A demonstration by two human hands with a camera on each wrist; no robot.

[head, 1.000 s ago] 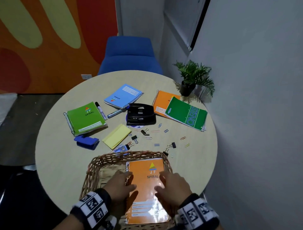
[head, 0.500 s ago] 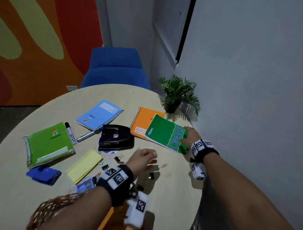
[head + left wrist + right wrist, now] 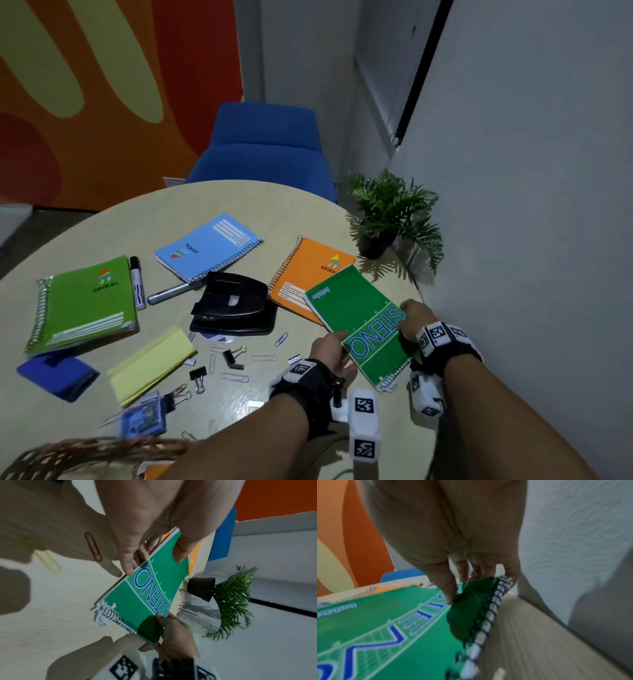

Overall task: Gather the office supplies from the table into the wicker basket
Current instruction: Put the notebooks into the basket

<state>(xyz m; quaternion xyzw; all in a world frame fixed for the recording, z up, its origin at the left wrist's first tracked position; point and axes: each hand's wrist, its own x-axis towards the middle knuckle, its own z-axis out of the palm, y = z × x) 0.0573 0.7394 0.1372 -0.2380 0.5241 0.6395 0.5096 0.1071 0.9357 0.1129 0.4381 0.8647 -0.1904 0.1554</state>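
Head view: we've got both hands on the green steno pad (image 3: 363, 325), left hand (image 3: 330, 353) & right hand (image 3: 412, 317) pinching opposite edges, lifting it off the orange notebook (image 3: 301, 274) w/o snagging; wicker basket (image 3: 85, 452) near counter (image 3: 274, 212) front.

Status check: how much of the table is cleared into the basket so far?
Done: only an orange corner shows inside the wicker basket, likely one notebook. In hand: both the left hand and right hand grip the green STENO spiral notebook, lifted at its spiral end. Left: green, blue and orange notebooks, black hole punch, yellow sticky pad, markers, clips.
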